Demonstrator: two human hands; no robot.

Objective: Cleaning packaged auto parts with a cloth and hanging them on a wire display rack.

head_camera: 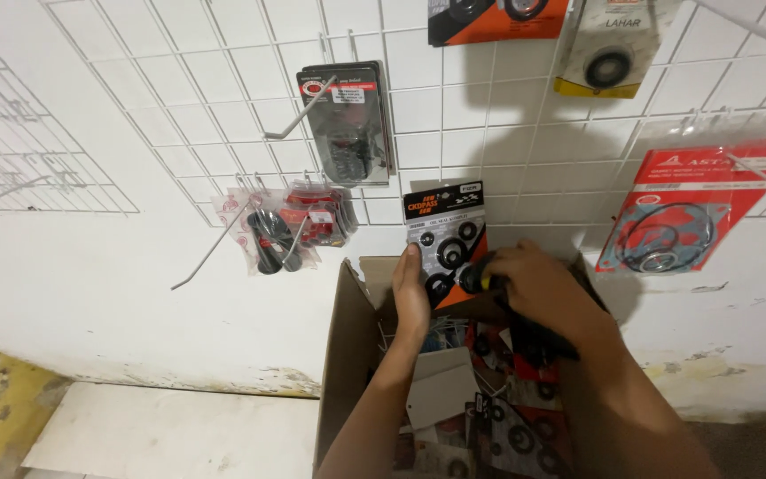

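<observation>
Both forearms are bare, no sleeves, rings or watch visible on either.

Blister card (pixel 446 239): we lose its lower right corner under the right hand (pixel 538 288).
Top packets (pixel 498 18): we see them cut by the upper edge.
Cardboard box (pixel 345 355): its bottom runs out of view.
Box contents (pixel 507 426): too jumbled for us to tell apart.

The seal-kit card (pixel 447 241) stands above the open cardboard box (pixel 345 355), between both hands. At ten o'clock from it, packets (pixel 290 226) hang on the wire grid (pixel 223 89); at three o'clock hangs a gasket pack (pixel 693 213).
</observation>
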